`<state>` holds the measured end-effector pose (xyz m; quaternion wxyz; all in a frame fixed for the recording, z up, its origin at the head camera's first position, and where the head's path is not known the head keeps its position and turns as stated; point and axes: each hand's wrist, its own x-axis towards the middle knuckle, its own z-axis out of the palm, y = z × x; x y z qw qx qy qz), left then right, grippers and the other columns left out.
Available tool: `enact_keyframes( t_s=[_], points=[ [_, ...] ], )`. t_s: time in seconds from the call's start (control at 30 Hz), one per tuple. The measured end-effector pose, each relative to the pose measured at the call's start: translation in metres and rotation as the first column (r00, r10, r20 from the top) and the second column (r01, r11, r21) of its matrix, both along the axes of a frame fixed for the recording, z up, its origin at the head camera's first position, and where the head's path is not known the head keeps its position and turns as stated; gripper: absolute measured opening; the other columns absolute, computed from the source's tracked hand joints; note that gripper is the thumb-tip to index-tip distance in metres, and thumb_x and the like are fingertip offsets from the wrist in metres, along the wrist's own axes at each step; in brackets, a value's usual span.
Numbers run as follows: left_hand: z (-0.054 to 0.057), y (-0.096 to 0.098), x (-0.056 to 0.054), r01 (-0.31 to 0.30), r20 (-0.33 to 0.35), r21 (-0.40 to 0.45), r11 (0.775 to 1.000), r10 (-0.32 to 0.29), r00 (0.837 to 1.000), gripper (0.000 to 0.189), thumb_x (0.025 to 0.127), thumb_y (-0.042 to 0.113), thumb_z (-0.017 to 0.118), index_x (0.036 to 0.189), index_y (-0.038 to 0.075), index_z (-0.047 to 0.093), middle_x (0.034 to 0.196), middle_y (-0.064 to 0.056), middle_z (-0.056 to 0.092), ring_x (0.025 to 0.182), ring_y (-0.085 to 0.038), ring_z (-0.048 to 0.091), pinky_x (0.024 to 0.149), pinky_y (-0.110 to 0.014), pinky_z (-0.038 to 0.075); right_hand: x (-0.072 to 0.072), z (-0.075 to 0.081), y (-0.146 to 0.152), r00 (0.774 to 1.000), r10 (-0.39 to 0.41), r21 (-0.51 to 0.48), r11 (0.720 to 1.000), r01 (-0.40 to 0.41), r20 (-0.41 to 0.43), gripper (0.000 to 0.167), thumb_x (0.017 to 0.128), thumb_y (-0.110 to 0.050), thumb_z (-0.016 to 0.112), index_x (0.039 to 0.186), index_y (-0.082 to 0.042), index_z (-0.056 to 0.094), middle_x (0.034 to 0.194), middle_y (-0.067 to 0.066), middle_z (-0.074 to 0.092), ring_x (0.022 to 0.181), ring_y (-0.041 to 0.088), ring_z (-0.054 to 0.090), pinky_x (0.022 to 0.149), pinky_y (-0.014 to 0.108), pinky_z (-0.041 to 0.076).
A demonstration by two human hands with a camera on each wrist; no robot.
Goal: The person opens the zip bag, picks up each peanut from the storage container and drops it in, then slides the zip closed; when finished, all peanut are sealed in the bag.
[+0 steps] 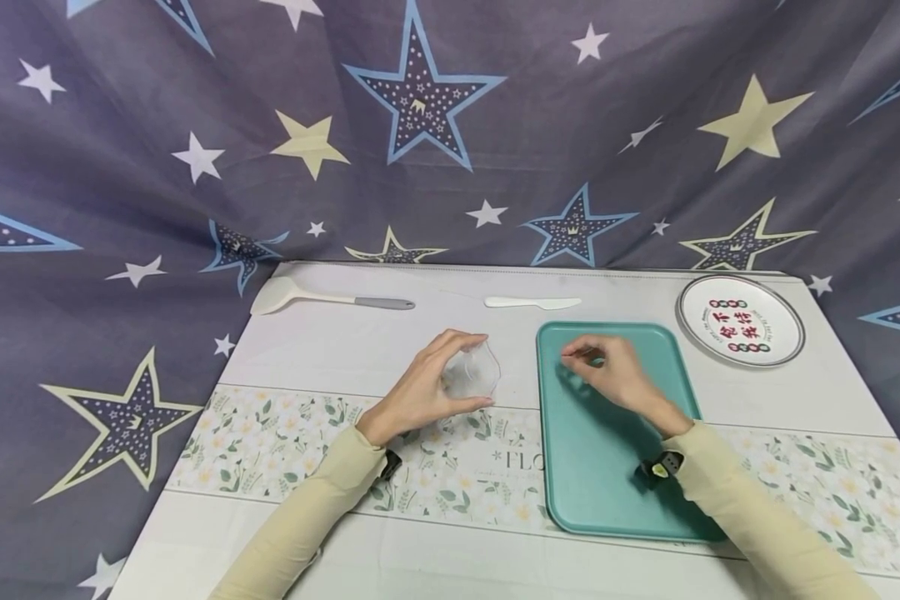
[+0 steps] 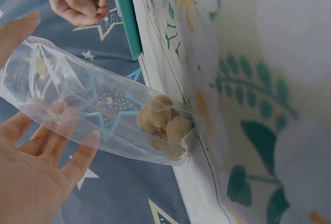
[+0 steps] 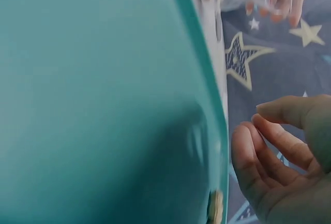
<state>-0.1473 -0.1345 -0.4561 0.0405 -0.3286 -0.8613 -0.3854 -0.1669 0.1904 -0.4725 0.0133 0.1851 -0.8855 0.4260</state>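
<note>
My left hand [image 1: 420, 383] holds a clear plastic bag [image 1: 471, 371], thumb on one side and spread fingers on the other. A thin reddish line runs along the bag's mouth. In the left wrist view, several round, rough, light brown balls [image 2: 168, 124] are bunched at the bag's bottom, close to the tabletop. Above the green tray [image 1: 603, 492] hovers my right hand [image 1: 613, 373], its fingers loosely bent and the thumb tip near the index fingertip. Nothing shows between these fingertips in the right wrist view. A small beige piece [image 3: 217, 207] appears by the tray's edge there.
Along the table's back lie a white turner with a grey handle [image 1: 333, 298] and a white knife [image 1: 532, 302]. Right of the tray sits a round white plate [image 1: 776, 329] with red characters. A star-patterned curtain [image 1: 540, 108] hangs behind the table [image 1: 360, 550].
</note>
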Motion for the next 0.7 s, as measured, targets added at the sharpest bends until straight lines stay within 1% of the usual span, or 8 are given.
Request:
enact_keyframes(
  t_s=[0.07, 0.17, 0.27, 0.4, 0.53, 0.63, 0.7],
  points=[
    [0.0, 0.0, 0.0, 0.001, -0.001, 0.001, 1.0, -0.001, 1.0, 0.087, 0.079, 0.04, 0.092, 0.152, 0.017, 0.051, 0.143, -0.008, 0.06, 0.128, -0.026, 0.06, 0.111, -0.041, 0.051, -0.003, -0.001, 0.008, 1.0, -0.01, 0.012, 1.0, 0.01, 0.017, 0.013, 0.095, -0.004, 0.074, 0.107, 0.0, 0.077, 0.099, 0.014, 0.079, 0.084, 0.023, 0.073, 0.073, 0.022, 0.06],
    [-0.001, 0.0, 0.0, 0.0, 0.0, 0.001, 1.0, 0.0, 1.0, 0.087, 0.078, 0.04, 0.093, 0.152, 0.017, 0.051, 0.143, -0.006, 0.06, 0.128, -0.025, 0.06, 0.111, -0.041, 0.051, -0.007, -0.001, 0.017, 0.999, -0.027, 0.019, 0.999, 0.026, 0.04, 0.014, 0.095, -0.004, 0.073, 0.108, 0.001, 0.076, 0.098, 0.016, 0.078, 0.082, 0.021, 0.073, 0.069, 0.02, 0.058],
    [-0.002, 0.0, 0.0, -0.001, 0.002, -0.006, 1.0, 0.001, 1.0, 0.087, 0.079, 0.04, 0.092, 0.152, 0.016, 0.051, 0.143, -0.002, 0.059, 0.128, -0.023, 0.06, 0.11, -0.041, 0.052, -0.011, -0.002, 0.024, 0.998, -0.041, 0.021, 0.999, 0.041, 0.039, 0.014, 0.094, -0.002, 0.074, 0.107, 0.003, 0.075, 0.095, 0.019, 0.078, 0.079, 0.019, 0.072, 0.065, 0.019, 0.058],
    [-0.002, 0.001, 0.0, -0.004, 0.003, -0.017, 1.0, 0.004, 1.0, 0.087, 0.079, 0.04, 0.092, 0.152, 0.015, 0.052, 0.143, 0.001, 0.058, 0.128, -0.02, 0.059, 0.111, -0.04, 0.052, -0.014, -0.001, 0.033, 0.998, -0.061, 0.035, 0.998, 0.061, 0.002, 0.013, 0.092, 0.0, 0.075, 0.104, 0.004, 0.076, 0.092, 0.02, 0.077, 0.076, 0.018, 0.071, 0.062, 0.017, 0.056],
    [-0.001, 0.001, 0.0, 0.004, 0.009, -0.008, 1.0, -0.003, 1.0, 0.087, 0.079, 0.039, 0.092, 0.151, 0.014, 0.051, 0.143, -0.003, 0.059, 0.128, -0.025, 0.059, 0.11, -0.042, 0.052, -0.017, 0.001, 0.041, 0.994, -0.101, 0.076, 0.992, 0.104, -0.042, 0.012, 0.09, -0.003, 0.078, 0.101, 0.0, 0.077, 0.088, 0.016, 0.078, 0.075, 0.019, 0.071, 0.061, 0.016, 0.055],
    [-0.001, 0.001, 0.001, 0.011, 0.016, 0.001, 1.0, -0.011, 1.0, 0.087, 0.079, 0.038, 0.092, 0.151, 0.013, 0.051, 0.142, -0.005, 0.059, 0.128, -0.028, 0.06, 0.11, -0.044, 0.052, -0.02, 0.002, 0.047, 0.99, -0.133, 0.108, 0.985, 0.138, -0.054, 0.011, 0.09, -0.006, 0.079, 0.101, -0.003, 0.078, 0.087, 0.013, 0.078, 0.075, 0.017, 0.07, 0.06, 0.016, 0.053],
    [-0.001, 0.001, 0.001, 0.012, 0.019, 0.002, 1.0, -0.012, 1.0, 0.087, 0.079, 0.039, 0.092, 0.151, 0.013, 0.051, 0.142, -0.005, 0.059, 0.128, -0.028, 0.06, 0.11, -0.045, 0.052, -0.022, 0.001, 0.052, 0.988, -0.146, 0.119, 0.981, 0.151, -0.056, 0.011, 0.09, -0.007, 0.079, 0.1, -0.004, 0.078, 0.086, 0.013, 0.078, 0.073, 0.014, 0.069, 0.059, 0.016, 0.051]
  ],
)
